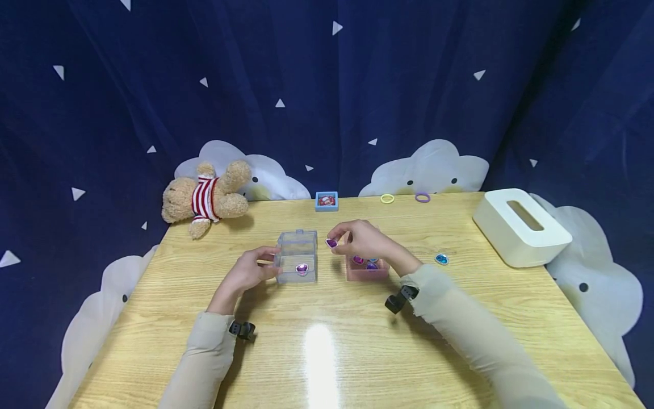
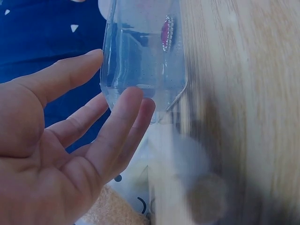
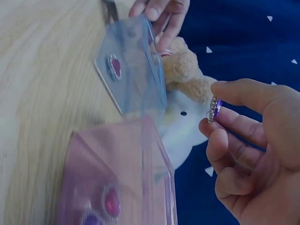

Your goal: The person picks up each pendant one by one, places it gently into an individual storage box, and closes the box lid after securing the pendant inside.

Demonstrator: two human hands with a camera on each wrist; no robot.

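Observation:
In the head view, my right hand (image 1: 363, 238) pinches a purple gem (image 1: 331, 243) with a silver beaded rim between thumb and fingertips. The gem is held in the air between two small plastic boxes. To the left stands a clear bluish box (image 1: 298, 248), its lid seemingly tipped back, with a pink-purple gem (image 1: 302, 269) inside. My left hand (image 1: 248, 268) is at that box's left side, fingers spread and tips touching it. Below my right wrist is a clear pink box (image 1: 367, 275) holding several gems (image 3: 111, 202), partly hidden by the hand.
A blue gem (image 1: 441, 259) lies right of the pink box. Toward the back are a small blue square tray (image 1: 326, 201), a yellow ring (image 1: 387, 199) and a purple ring (image 1: 422, 197). A teddy bear (image 1: 204, 196) lies back left; a white tissue box (image 1: 521, 227) stands at right.

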